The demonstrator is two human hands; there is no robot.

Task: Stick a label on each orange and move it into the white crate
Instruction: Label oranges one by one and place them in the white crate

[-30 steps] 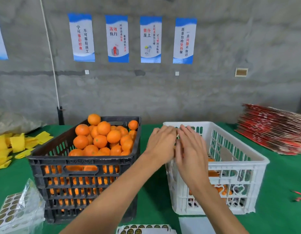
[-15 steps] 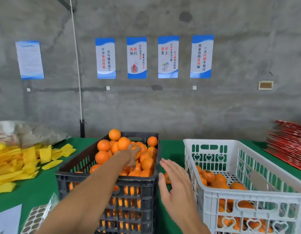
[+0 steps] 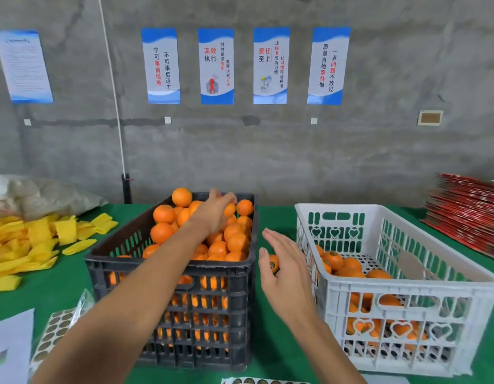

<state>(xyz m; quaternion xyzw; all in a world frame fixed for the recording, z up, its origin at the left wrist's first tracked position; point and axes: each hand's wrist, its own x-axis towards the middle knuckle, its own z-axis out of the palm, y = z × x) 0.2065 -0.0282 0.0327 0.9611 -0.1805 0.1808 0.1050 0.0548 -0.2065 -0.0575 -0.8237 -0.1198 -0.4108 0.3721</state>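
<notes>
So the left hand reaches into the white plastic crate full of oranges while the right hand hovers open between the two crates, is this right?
Not quite. In the head view the left hand reaches into the black plastic crate heaped with oranges, not the white plastic crate. The right hand does hover open between the two crates.

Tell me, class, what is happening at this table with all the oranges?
A person is sorting oranges between two crates on a green table. The left hand reaches into the heaped black crate, fingers over the fruit at the back. The right hand hovers open between the crates, beside a labelled orange. The white crate holds some oranges. Label sheets lie nearby.
</notes>
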